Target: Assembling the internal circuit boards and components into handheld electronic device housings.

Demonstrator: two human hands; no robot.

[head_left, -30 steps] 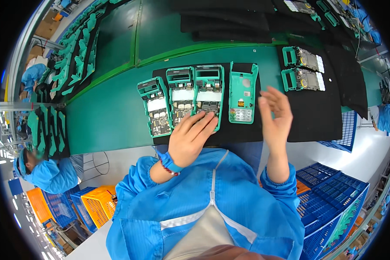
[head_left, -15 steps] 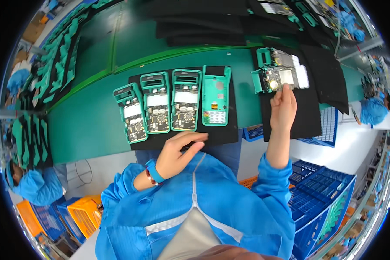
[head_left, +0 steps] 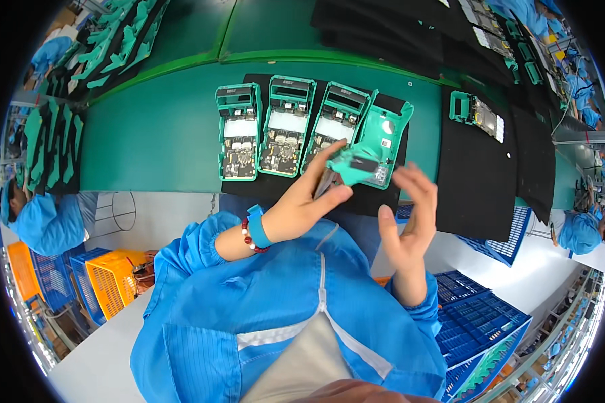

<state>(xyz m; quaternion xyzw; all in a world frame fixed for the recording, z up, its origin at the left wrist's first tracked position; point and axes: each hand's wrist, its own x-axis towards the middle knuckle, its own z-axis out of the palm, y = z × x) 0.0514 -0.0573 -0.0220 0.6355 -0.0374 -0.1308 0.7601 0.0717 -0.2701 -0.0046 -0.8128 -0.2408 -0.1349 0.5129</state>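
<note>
My left hand [head_left: 294, 213] grips a circuit board assembly with a green plastic end piece [head_left: 351, 165], holding it tilted above the black mat. Blur hides the assembly's details. Just to its right, my right hand [head_left: 413, 225] is raised with fingers apart and nothing in it. Behind the assembly lies a green housing [head_left: 391, 122] without a board, partly covered by it. To the left are three green housings fitted with boards: one at the left [head_left: 239, 144], one in the middle [head_left: 286, 134] and one [head_left: 340, 107] partly behind my fingers.
Another board assembly [head_left: 480, 115] lies on a second black mat [head_left: 474, 181] at the right. Green plastic parts [head_left: 54, 144] stand at the far left. Blue crates [head_left: 474, 322] are below the table at right, an orange crate [head_left: 111, 282] at left. Co-workers sit at both sides.
One board assembly has left the right mat and is now in my left hand, which has risen. My right hand has swung left from that mat and opened. The whole view has shifted.
</note>
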